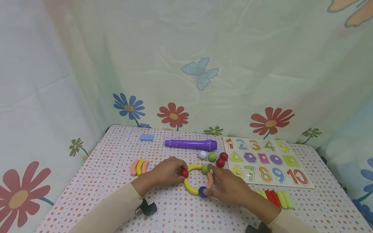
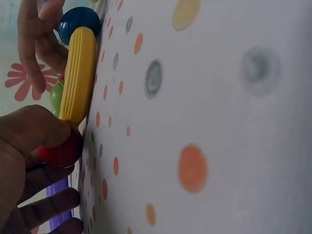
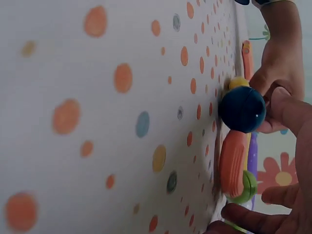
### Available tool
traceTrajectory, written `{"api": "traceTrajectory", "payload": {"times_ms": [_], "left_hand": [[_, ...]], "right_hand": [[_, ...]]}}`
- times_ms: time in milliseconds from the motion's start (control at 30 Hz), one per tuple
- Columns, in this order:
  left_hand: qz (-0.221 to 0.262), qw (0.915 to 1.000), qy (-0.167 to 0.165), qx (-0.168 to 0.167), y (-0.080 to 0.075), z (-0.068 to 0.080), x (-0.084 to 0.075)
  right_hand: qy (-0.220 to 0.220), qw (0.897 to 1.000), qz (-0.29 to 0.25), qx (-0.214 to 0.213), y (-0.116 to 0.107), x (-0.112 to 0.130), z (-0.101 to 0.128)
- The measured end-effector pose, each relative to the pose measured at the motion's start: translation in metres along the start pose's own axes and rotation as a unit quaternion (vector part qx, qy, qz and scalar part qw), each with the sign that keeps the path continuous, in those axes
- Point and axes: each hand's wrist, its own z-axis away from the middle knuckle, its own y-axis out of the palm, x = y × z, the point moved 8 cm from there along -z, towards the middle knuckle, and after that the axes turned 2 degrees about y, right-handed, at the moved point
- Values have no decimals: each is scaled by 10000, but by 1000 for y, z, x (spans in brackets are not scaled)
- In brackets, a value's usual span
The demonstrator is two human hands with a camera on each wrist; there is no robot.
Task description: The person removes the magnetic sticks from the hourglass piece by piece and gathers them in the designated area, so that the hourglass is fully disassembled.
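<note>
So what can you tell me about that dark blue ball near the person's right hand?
The dark blue ball is smooth, glossy and round, plastic by its look. It sits on the dotted tablecloth at the near side of a ring of curved sticks, between the yellow curved stick and the orange curved stick, touching both ends. The right hand has a fingertip against it. The left hand holds the red ball across the ring.

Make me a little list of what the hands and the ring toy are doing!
left hand: pinches the red ball
right hand: fingertips on the dark blue ball and green ball
ring: yellow curved pieces and an orange curved piece joined by balls
spare balls: white, green, two red, beside the number puzzle
table: dotted cloth
</note>
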Motion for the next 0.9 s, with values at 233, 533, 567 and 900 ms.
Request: {"api": "traceTrajectory", "payload": {"times_ms": [233, 533, 567, 900], "left_hand": [[3, 10000, 13, -71, 3, -1, 4], [302, 9993, -119, -167, -5, -3, 12], [305, 9992, -155, -203, -7, -4, 13], [319, 9961, -516, -637, -33, -14, 20]], "right_hand": [[-198, 9995, 237, -23, 6, 8, -10], [-209, 9995, 247, 22, 6, 6, -11], [-216, 9994, 254, 26, 6, 6, -11], [-153, 9995, 240, 142, 8, 3, -11]]}}
